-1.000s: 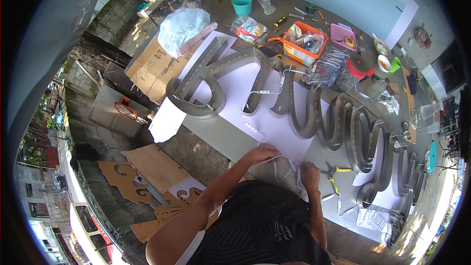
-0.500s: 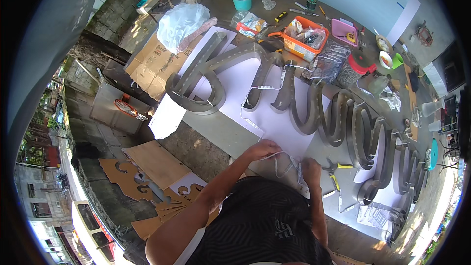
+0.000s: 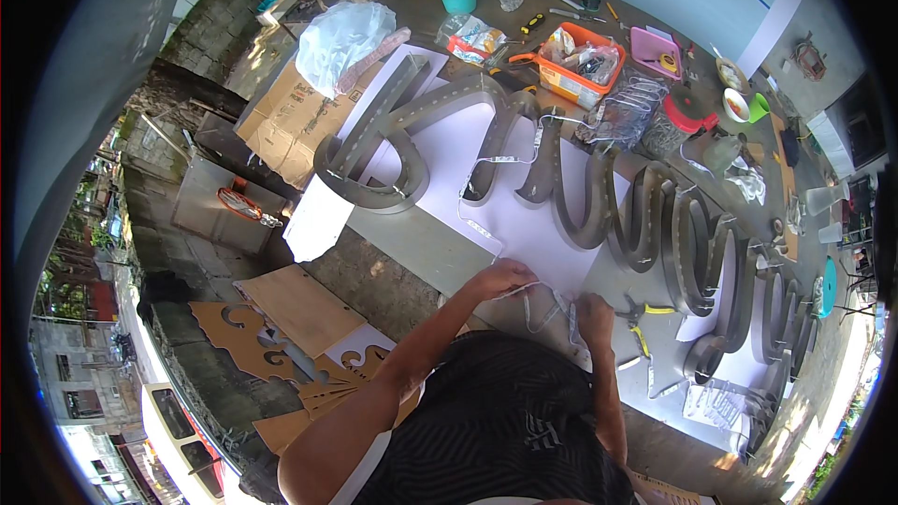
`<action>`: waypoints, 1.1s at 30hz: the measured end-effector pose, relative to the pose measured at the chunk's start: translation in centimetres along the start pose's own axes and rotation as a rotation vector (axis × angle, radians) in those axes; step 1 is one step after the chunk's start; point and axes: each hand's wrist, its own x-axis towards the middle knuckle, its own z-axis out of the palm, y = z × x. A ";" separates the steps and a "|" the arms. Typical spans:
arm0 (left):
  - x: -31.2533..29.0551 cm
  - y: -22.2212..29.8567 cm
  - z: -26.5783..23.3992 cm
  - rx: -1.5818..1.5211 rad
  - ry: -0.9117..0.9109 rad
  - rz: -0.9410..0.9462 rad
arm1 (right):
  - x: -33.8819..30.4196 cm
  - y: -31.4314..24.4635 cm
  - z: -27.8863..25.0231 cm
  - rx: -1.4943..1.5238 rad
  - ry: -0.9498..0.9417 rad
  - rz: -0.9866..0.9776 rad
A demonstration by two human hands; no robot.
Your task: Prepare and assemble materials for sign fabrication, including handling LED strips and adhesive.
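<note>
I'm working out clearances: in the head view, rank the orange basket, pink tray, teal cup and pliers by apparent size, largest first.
1. Orange basket
2. Pink tray
3. Teal cup

Unranked: pliers. They're thin, spread open and nearer the camera, so their place is unsure.

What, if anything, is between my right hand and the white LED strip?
Nothing visible: the white LED strip touches the right hand directly. The yellow-handled pliers lie on the hand's other side, to the right.
</note>
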 end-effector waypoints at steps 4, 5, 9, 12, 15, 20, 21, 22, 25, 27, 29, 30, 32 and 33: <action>0.0 0.1 0.2 -0.011 0.004 0.009 | -0.1 0.1 0.1 -0.003 0.009 0.029; 0.0 0.0 0.1 -0.015 0.013 0.002 | -0.1 0.1 0.1 -0.006 0.010 0.018; 0.1 -0.1 0.1 -0.005 0.011 -0.003 | -0.1 0.0 0.1 -0.015 0.006 0.018; 0.1 0.0 0.0 0.021 0.012 0.011 | 0.0 0.0 0.2 -0.012 0.017 0.009; -0.1 0.3 0.2 0.008 0.013 0.011 | 0.0 0.1 0.2 -0.018 0.019 -0.005; -0.3 0.8 0.6 -0.031 0.027 0.004 | 0.0 0.1 0.1 -0.015 0.027 -0.005; -0.4 0.8 0.6 -0.029 0.027 0.006 | 0.0 0.1 0.1 -0.012 0.029 -0.006; -0.4 0.7 0.5 -0.025 0.020 0.011 | 0.0 0.0 0.1 -0.013 0.024 -0.005; -0.3 0.3 0.4 -0.032 0.020 0.006 | 0.0 0.0 0.1 -0.006 0.023 -0.003; -0.2 0.3 0.4 -0.039 0.025 -0.001 | -0.1 0.1 0.1 -0.014 0.023 0.003; -0.2 0.3 0.4 -0.018 0.014 0.009 | -0.1 0.0 0.0 -0.002 0.026 0.007; -0.2 0.2 0.4 -0.018 0.014 0.008 | -0.1 -0.1 0.0 0.009 0.027 0.011; -0.1 0.2 0.3 -0.037 0.004 0.019 | -0.1 0.1 0.1 -0.001 0.027 0.009; 0.0 0.2 0.3 -0.036 0.003 0.019 | -0.1 0.2 0.1 -0.011 0.025 0.006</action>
